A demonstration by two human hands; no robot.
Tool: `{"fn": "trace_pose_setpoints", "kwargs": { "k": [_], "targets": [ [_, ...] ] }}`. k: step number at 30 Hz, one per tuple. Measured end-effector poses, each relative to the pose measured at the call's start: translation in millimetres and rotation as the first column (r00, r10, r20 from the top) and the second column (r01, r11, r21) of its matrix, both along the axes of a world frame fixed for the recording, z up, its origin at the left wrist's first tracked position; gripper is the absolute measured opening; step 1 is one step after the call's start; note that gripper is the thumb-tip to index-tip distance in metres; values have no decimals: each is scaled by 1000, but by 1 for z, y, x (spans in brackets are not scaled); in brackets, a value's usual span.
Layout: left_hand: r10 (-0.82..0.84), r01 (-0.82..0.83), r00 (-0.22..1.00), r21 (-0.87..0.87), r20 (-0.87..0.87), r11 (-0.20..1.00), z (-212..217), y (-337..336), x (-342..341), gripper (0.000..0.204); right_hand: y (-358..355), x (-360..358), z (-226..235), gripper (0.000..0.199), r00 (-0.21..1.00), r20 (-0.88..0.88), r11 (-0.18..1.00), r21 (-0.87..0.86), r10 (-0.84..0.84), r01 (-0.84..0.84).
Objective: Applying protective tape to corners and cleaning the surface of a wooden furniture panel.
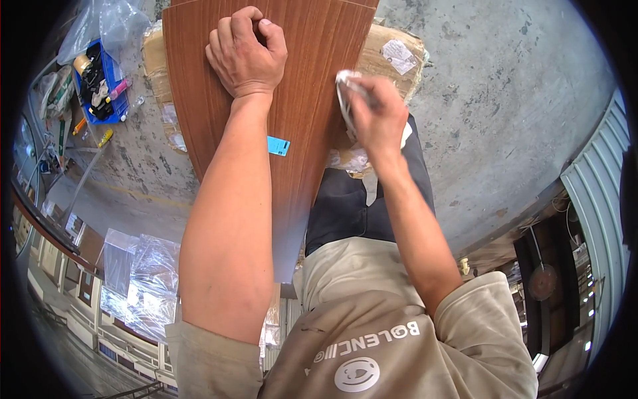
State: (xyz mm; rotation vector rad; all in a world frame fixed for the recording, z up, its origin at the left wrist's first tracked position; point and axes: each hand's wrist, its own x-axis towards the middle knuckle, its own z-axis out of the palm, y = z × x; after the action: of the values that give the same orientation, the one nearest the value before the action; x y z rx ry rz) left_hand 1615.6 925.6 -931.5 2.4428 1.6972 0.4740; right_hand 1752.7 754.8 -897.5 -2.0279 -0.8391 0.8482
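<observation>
A long brown wood-grain panel [299, 80] runs lengthwise under my hands, with a small blue sticker [278, 146] on its face. My left hand [247, 53] rests on the panel near its far left side, fingers curled into a fist and nothing visible in it; its fingertips are partly hidden. At the panel's right edge my right hand [380, 113] is closed, pinching a white crumpled cloth [345, 100] that touches the edge. The cloth and fingers are slightly blurred.
Beneath the panel lies a wrapped, cardboard-coloured support [399, 56]. On the concrete floor to the left stands a blue bin [100, 83] of bottles and small tools, beside clear plastic sheeting [100, 26]. Plastic-wrapped flat pieces [143, 279] lie nearer me at left. A ribbed metal wall [601, 173] curves at right.
</observation>
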Motion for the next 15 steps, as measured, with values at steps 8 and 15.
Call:
{"fn": "trace_pose_setpoints", "kwargs": {
  "k": [8, 15],
  "targets": [
    [-22, 20, 998, 36, 60, 999, 10, -6, 13, 15, 40, 27, -20, 18, 972, 96, 968, 156, -214, 198],
    [-18, 17, 998, 25, 60, 1000, 22, -4, 10, 15, 2, -14, -4, 18, 972, -69, 975, -31, -223, 221]
  ]
}}
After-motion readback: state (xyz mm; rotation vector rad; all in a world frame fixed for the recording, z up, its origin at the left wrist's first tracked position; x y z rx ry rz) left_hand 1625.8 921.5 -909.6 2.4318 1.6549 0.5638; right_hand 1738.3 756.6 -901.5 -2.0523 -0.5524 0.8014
